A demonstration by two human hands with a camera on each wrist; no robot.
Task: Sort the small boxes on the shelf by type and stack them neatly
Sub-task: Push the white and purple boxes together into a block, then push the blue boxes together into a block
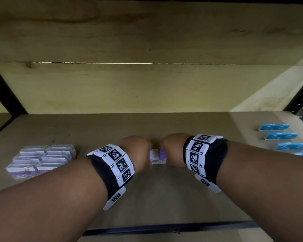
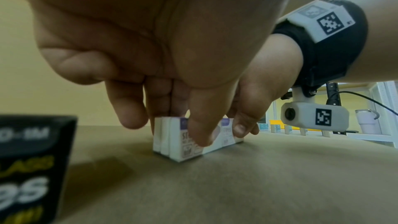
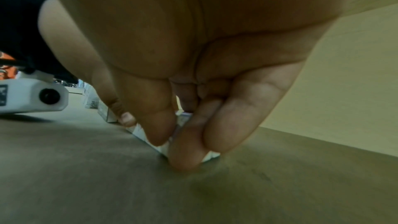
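A small bunch of white-and-purple boxes (image 1: 157, 156) stands on edge on the shelf board (image 1: 164, 198) between my two hands. My left hand (image 1: 138, 151) pinches the left end of the bunch (image 2: 172, 140), thumb in front and fingers behind. My right hand (image 1: 173, 149) pinches the right end (image 3: 165, 146) the same way. At the far left sits a block of the same purple boxes (image 1: 42, 158), laid in rows. At the right, several blue boxes (image 1: 280, 136) lie in a line.
A black box with yellow and white lettering (image 2: 32, 168) stands close by in the left wrist view. The shelf's wooden back panel (image 1: 147, 88) rises just behind the hands. Black metal posts (image 1: 3, 89) frame the sides, and a dark rail (image 1: 164, 228) runs along the front edge.
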